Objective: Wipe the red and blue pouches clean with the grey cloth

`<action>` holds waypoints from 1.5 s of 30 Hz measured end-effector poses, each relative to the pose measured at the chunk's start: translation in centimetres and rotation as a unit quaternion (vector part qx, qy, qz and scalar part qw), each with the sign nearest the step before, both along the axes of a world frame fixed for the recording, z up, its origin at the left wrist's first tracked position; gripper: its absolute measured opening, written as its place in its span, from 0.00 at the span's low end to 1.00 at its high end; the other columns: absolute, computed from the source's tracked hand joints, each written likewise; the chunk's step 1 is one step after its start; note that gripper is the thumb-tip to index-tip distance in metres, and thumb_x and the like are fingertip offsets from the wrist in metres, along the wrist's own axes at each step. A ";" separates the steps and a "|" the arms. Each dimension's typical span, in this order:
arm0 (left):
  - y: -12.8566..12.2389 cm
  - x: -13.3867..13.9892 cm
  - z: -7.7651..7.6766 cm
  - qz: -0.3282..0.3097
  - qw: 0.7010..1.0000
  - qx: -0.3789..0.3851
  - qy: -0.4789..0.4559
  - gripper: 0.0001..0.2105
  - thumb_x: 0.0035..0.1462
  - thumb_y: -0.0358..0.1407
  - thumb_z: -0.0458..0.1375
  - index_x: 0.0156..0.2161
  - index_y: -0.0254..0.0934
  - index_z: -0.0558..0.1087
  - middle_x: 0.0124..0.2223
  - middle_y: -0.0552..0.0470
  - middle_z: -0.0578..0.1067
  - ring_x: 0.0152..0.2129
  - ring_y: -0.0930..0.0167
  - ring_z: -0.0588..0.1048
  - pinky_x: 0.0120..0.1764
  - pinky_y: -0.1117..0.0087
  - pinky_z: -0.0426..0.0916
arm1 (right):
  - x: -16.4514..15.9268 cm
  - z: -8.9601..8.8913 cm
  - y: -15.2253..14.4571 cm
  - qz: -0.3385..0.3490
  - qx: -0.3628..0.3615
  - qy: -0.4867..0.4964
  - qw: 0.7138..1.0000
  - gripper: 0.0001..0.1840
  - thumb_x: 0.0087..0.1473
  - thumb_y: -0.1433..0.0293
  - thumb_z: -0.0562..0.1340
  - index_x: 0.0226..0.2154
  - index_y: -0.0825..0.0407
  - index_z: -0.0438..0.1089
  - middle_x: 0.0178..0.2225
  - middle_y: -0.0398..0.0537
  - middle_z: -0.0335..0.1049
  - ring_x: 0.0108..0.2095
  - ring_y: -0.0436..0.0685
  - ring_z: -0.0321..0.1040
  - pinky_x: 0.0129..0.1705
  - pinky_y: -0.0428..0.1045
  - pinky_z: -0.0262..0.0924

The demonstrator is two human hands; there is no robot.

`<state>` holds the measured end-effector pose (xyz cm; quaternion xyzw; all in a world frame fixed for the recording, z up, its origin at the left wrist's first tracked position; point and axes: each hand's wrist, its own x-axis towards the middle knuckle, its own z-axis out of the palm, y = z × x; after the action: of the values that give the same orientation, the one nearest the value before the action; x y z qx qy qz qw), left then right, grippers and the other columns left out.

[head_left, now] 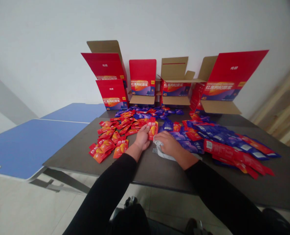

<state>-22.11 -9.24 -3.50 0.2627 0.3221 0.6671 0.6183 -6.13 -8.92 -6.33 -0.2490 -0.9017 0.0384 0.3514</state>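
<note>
My left hand grips a small red pouch by its left side, with the printed front facing me. My right hand is closed on a crumpled pale grey cloth, close to the pouch's lower right edge. Part of the cloth lies on the table under that hand and forearm. Left of my hands spreads a loose heap of red pouches. Just beyond my right hand are purple pouches, with a few red ones among them.
Along the table's back stand several open red cartons with raised flaps. Longer rows of purple pouches and red pouches lie at the right of the dark table. A blue table adjoins on the left; a wall rises behind.
</note>
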 end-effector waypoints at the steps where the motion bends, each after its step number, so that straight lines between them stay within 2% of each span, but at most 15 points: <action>1: 0.1 0.0 0.0 0.008 1.000 0.001 -0.002 0.02 0.62 0.27 0.57 0.37 0.34 0.72 0.29 0.52 0.76 0.22 0.74 0.74 0.33 0.73 0.70 | 0.0 0.0 -0.1 0.008 0.001 -0.006 1.000 0.25 0.41 0.84 0.58 0.42 0.52 0.77 0.43 0.53 0.77 0.45 0.63 0.67 0.50 0.58 0.65; 6: 0.4 -0.3 0.1 0.047 0.999 -0.005 -0.020 0.03 0.63 0.27 0.56 0.38 0.35 0.70 0.31 0.53 0.76 0.23 0.74 0.75 0.34 0.73 0.70 | 0.2 0.2 -0.2 0.068 0.033 0.028 0.997 0.27 0.40 0.82 0.58 0.43 0.49 0.77 0.44 0.50 0.77 0.45 0.63 0.68 0.50 0.58 0.66; 9: 0.4 -0.4 0.1 0.037 0.999 -0.007 -0.027 0.02 0.63 0.28 0.56 0.39 0.36 0.70 0.32 0.53 0.76 0.24 0.74 0.75 0.36 0.71 0.72 | 0.6 0.5 -0.2 0.042 0.059 0.082 0.994 0.29 0.41 0.81 0.57 0.46 0.50 0.76 0.47 0.52 0.76 0.47 0.63 0.69 0.52 0.60 0.65; 12: 0.2 -0.4 0.0 -0.009 0.999 -0.002 -0.038 0.03 0.62 0.29 0.58 0.41 0.36 0.70 0.34 0.53 0.77 0.27 0.73 0.76 0.40 0.69 0.73 | 0.6 0.6 -0.3 0.029 0.064 0.087 0.994 0.30 0.43 0.81 0.57 0.49 0.50 0.75 0.48 0.52 0.76 0.48 0.64 0.68 0.53 0.62 0.65; 15: 0.0 -0.3 -0.2 -0.056 0.997 -0.011 -0.046 0.07 0.61 0.30 0.60 0.44 0.37 0.72 0.36 0.51 0.78 0.32 0.70 0.78 0.43 0.67 0.73 | 0.1 0.3 -0.2 0.065 0.055 0.048 0.995 0.30 0.44 0.82 0.56 0.49 0.50 0.76 0.48 0.52 0.76 0.49 0.63 0.68 0.53 0.61 0.66; 19: -0.3 -0.3 -0.6 -0.160 0.985 -0.044 -0.036 0.11 0.60 0.39 0.63 0.43 0.34 0.75 0.34 0.47 0.78 0.33 0.66 0.79 0.41 0.67 0.72 | -0.5 -0.3 0.1 0.087 0.044 0.011 0.995 0.28 0.46 0.83 0.56 0.47 0.49 0.77 0.47 0.51 0.77 0.50 0.62 0.69 0.54 0.61 0.67; 22: -0.3 -0.2 -1.1 -0.229 0.971 -0.068 -0.024 0.16 0.62 0.47 0.61 0.35 0.33 0.74 0.26 0.50 0.74 0.25 0.68 0.76 0.35 0.69 0.71 | -0.5 -0.5 0.3 0.062 0.044 0.018 0.997 0.26 0.48 0.82 0.56 0.47 0.49 0.77 0.46 0.52 0.77 0.49 0.63 0.69 0.54 0.62 0.66; 25: -0.5 0.1 -1.5 -0.247 0.966 -0.077 -0.006 0.21 0.64 0.51 0.57 0.31 0.34 0.72 0.23 0.53 0.71 0.22 0.71 0.74 0.33 0.71 0.70 | -0.4 -0.4 0.5 0.028 0.050 0.042 0.997 0.28 0.48 0.81 0.56 0.49 0.49 0.76 0.47 0.52 0.76 0.49 0.63 0.68 0.55 0.63 0.65; 31: -1.1 0.8 -1.7 -0.256 0.964 -0.044 0.057 0.25 0.63 0.56 0.55 0.41 0.33 0.75 0.35 0.46 0.79 0.33 0.66 0.79 0.39 0.68 0.72 | 0.1 -0.1 0.7 -0.058 0.051 0.092 0.993 0.29 0.48 0.81 0.55 0.51 0.51 0.75 0.48 0.54 0.75 0.49 0.65 0.67 0.55 0.63 0.64; 35: -1.2 1.0 -1.9 -0.258 0.961 -0.022 0.092 0.27 0.64 0.57 0.52 0.45 0.31 0.76 0.37 0.43 0.80 0.37 0.65 0.80 0.42 0.67 0.73 | 0.4 0.1 0.8 -0.095 0.052 0.125 0.986 0.26 0.50 0.82 0.55 0.49 0.53 0.75 0.48 0.57 0.74 0.50 0.66 0.67 0.56 0.63 0.63; 38: -1.1 1.0 -2.0 -0.254 0.961 -0.003 0.105 0.27 0.62 0.58 0.55 0.46 0.32 0.77 0.39 0.42 0.81 0.40 0.63 0.80 0.46 0.65 0.72 | 0.6 0.2 1.0 -0.118 0.033 0.143 0.982 0.27 0.48 0.82 0.56 0.50 0.52 0.75 0.48 0.57 0.73 0.50 0.66 0.66 0.58 0.64 0.62; 41: -1.2 1.0 -1.8 -0.254 0.960 0.019 0.120 0.24 0.58 0.56 0.62 0.46 0.36 0.78 0.41 0.43 0.81 0.44 0.61 0.79 0.50 0.63 0.71 | 0.9 0.2 1.3 -0.142 0.007 0.171 0.975 0.28 0.47 0.82 0.57 0.50 0.51 0.75 0.48 0.56 0.73 0.51 0.66 0.66 0.59 0.65 0.61; 45: -1.5 0.8 -1.6 -0.242 0.959 0.043 0.139 0.19 0.51 0.41 0.72 0.48 0.38 0.79 0.40 0.45 0.81 0.42 0.62 0.79 0.49 0.64 0.71 | 1.4 0.1 2.1 -0.173 -0.005 0.214 0.961 0.27 0.46 0.80 0.57 0.48 0.50 0.76 0.47 0.54 0.73 0.50 0.65 0.67 0.59 0.64 0.62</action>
<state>-21.34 -10.75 -5.09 0.4494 0.3023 0.4677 0.6985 -4.71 -6.81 -6.28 -0.3893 -0.7480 0.0339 0.5364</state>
